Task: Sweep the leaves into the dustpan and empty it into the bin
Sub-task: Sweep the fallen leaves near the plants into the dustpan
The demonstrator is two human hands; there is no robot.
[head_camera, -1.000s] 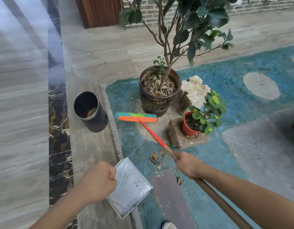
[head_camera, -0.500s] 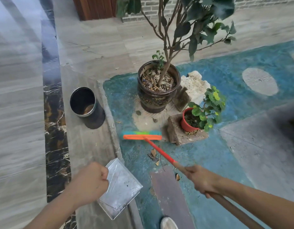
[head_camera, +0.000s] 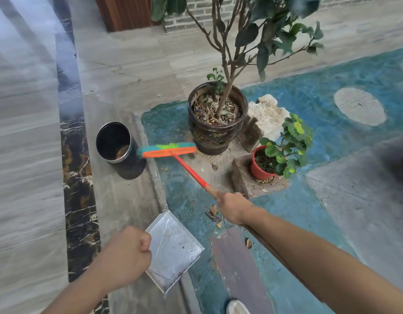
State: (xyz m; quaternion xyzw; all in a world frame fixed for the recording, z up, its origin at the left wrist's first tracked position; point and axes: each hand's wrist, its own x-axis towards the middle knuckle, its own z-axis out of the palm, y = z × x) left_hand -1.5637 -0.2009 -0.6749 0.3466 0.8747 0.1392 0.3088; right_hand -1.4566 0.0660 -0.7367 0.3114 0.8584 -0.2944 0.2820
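Observation:
My right hand [head_camera: 233, 207] grips the handle of a broom [head_camera: 171, 150] with an orange head and green-blue bristles. The head sits far out, between the black bin [head_camera: 116, 146] and the big dark plant pot [head_camera: 216, 130]. My left hand [head_camera: 128, 254] is closed on the handle of a metal dustpan [head_camera: 173, 248], which rests flat at the kerb; the handle itself is hidden by the fist. A few dry leaves [head_camera: 214, 214] lie on the blue floor just left of my right hand. One more leaf [head_camera: 248, 243] lies under my right forearm.
A small red pot [head_camera: 260, 166] with a green plant stands on a stone block beside a pale rock [head_camera: 268, 112]. A raised kerb [head_camera: 155, 177] divides the grey paving from the blue floor. A brown tile [head_camera: 239, 270] and my shoe tip [head_camera: 236, 307] lie near the bottom.
The broom head has gone back out from near the leaves to beside the bin and big pot. My right hand moved forward up the handle's line. The dustpan stays put.

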